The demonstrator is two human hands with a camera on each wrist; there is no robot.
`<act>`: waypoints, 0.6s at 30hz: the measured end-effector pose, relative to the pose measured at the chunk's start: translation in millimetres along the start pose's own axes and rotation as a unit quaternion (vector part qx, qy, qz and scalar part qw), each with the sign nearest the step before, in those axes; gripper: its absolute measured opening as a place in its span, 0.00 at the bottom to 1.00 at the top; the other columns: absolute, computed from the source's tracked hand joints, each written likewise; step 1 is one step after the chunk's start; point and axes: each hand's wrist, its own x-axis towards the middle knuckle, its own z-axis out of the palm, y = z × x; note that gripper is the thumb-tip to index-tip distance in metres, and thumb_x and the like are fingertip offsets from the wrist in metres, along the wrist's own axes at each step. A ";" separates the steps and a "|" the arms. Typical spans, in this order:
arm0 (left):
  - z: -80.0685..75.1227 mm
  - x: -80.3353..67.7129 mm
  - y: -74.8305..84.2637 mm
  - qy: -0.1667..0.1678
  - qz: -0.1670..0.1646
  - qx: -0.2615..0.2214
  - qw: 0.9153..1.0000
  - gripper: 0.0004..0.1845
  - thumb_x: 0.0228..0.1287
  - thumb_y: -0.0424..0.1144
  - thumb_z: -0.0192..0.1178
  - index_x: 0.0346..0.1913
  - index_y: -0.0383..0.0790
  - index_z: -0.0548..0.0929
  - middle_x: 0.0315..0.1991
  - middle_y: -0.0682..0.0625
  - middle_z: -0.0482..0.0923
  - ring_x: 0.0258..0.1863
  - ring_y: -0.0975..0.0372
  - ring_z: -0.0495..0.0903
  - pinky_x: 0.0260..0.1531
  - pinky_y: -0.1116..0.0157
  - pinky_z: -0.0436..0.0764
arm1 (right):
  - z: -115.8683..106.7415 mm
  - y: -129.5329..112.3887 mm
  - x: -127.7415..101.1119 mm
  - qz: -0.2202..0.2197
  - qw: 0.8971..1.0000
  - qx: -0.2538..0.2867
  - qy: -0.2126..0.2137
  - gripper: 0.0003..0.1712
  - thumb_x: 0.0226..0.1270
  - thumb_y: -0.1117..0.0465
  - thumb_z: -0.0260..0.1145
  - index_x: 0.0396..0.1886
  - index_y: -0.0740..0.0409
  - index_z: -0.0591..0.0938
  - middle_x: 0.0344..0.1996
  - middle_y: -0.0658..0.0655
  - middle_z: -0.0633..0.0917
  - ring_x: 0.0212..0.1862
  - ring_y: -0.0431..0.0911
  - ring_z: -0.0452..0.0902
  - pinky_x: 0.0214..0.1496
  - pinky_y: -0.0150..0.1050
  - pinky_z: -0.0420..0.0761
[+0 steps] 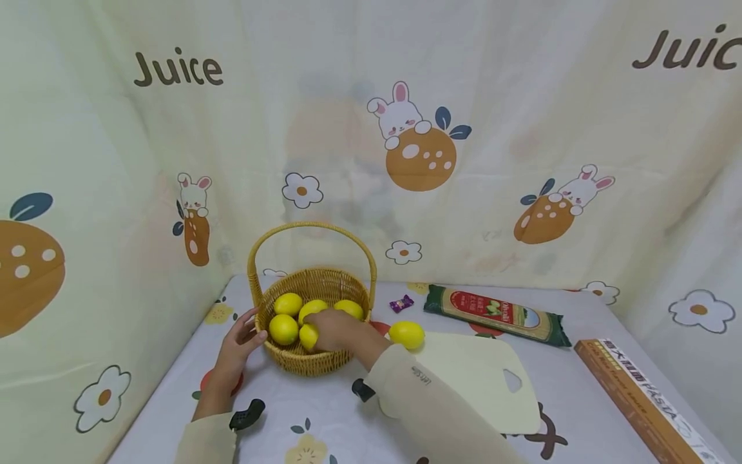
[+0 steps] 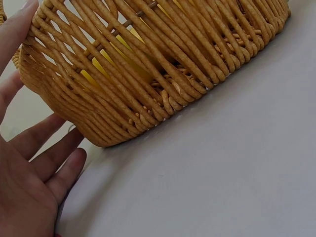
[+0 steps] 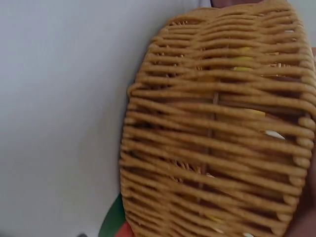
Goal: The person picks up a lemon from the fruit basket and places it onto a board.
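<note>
Head: the left hand point(image 1: 236, 348), loosely spread, touches the one basket point(image 1: 307, 365); the right hand point(image 1: 332, 330) curls its grip on a lemon point(image 1: 308, 337) inside. Five lemons show there in all, a sixth point(image 1: 407, 335) by one cutting board point(image 1: 472, 380). Left wrist: fingers point(image 2: 69, 174) spread against the basket. Right wrist: the basket mostly hides that grip.

Beyond right grip point(image 1: 333, 330): cream curtain point(image 1: 342, 145), rabbit-and-fruit print, "Juice" lettering; more printed cloth to its left and right. Below: pale patterned worktop point(image 1: 321, 403). Light soft.
</note>
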 end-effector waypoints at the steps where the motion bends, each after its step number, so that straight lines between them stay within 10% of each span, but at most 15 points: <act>1: 0.0 0.2 -0.4 0.000 0.001 0.000 1.000 0.35 0.67 0.46 0.63 0.74 0.53 0.61 0.71 0.37 0.60 0.68 0.44 0.61 0.66 0.42 0.57 | -1.4 0.6 -1.4 -0.004 1.000 -0.004 -0.001 0.34 0.62 0.50 0.70 0.69 0.44 0.72 0.60 0.47 0.78 0.61 0.44 0.71 0.62 0.42 0.71; 18: -0.1 -0.2 0.0 -0.003 -0.007 0.011 1.000 0.37 0.66 0.50 0.62 0.75 0.54 0.59 0.71 0.37 0.58 0.69 0.44 0.59 0.66 0.41 0.55 | -23.3 20.8 -35.7 -0.044 0.998 0.002 0.039 0.44 0.57 0.62 0.73 0.73 0.43 0.66 0.67 0.54 0.68 0.61 0.48 0.70 0.61 0.45 0.73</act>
